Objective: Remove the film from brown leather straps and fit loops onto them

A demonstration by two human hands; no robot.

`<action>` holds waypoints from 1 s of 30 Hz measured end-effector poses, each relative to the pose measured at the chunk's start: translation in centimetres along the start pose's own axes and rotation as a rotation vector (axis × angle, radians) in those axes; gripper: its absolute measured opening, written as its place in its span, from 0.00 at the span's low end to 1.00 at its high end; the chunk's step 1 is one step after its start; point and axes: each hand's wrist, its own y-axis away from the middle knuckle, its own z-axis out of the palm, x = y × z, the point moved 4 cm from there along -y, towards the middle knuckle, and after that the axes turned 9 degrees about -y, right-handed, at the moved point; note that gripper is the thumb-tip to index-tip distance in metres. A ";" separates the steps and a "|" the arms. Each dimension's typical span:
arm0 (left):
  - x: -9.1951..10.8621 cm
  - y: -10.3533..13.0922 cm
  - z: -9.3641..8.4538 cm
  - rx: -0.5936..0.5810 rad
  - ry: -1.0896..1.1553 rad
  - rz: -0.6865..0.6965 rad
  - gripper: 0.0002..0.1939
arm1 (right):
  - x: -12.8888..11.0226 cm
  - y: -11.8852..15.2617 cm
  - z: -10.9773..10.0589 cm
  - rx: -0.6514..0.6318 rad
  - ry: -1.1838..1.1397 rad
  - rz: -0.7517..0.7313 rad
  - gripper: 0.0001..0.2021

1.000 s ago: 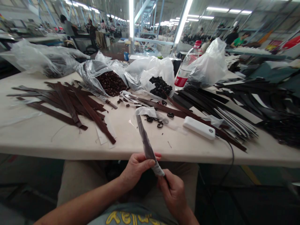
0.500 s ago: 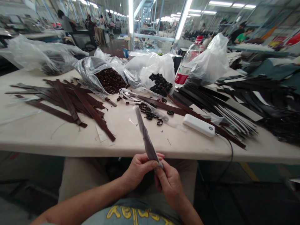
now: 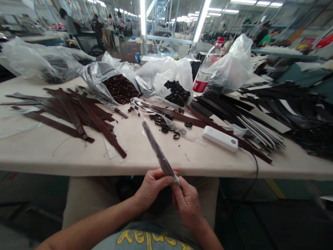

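Observation:
A long dark strip (image 3: pixel 158 152) in a clear plastic wrap points up and to the left over the table's front edge. My left hand (image 3: pixel 153 187) pinches it near its lower end, thumb on top. Right beside it, my right hand (image 3: pixel 187 201) grips the very end of the strip between thumb and fingers. The two hands nearly touch, just below the table edge. Beyond the strip's far end lie several small dark rings (image 3: pixel 164 125). Brown strips (image 3: pixel 91 118) are piled on the left of the table.
Open plastic bags hold brown pieces (image 3: pixel 121 88) and black pieces (image 3: pixel 177 92). A bottle (image 3: pixel 204 71) stands behind. On the right lie a white device (image 3: pixel 220 138) with a cable and piles of black strips (image 3: pixel 221 107). People sit in the background.
The far end of the wrapped strip has swung to the left and slightly down. Both hands keep their hold, and the view has shifted slightly.

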 end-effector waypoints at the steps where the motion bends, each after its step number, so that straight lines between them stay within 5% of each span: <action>1: 0.1 -0.2 -0.1 0.016 0.029 -0.003 0.16 | 0.1 0.1 0.1 -0.010 -0.003 0.003 0.16; 16: 0.4 -0.9 -0.6 0.055 0.152 -0.046 0.20 | 0.3 0.4 0.2 0.009 0.046 -0.034 0.15; 23: -1.3 0.1 0.0 -0.024 0.055 -0.051 0.18 | -0.4 0.1 -0.1 0.044 0.092 -0.094 0.15; 30: -0.2 -0.5 -0.4 0.017 0.181 -0.058 0.20 | 0.0 0.4 0.1 -0.006 0.113 -0.076 0.14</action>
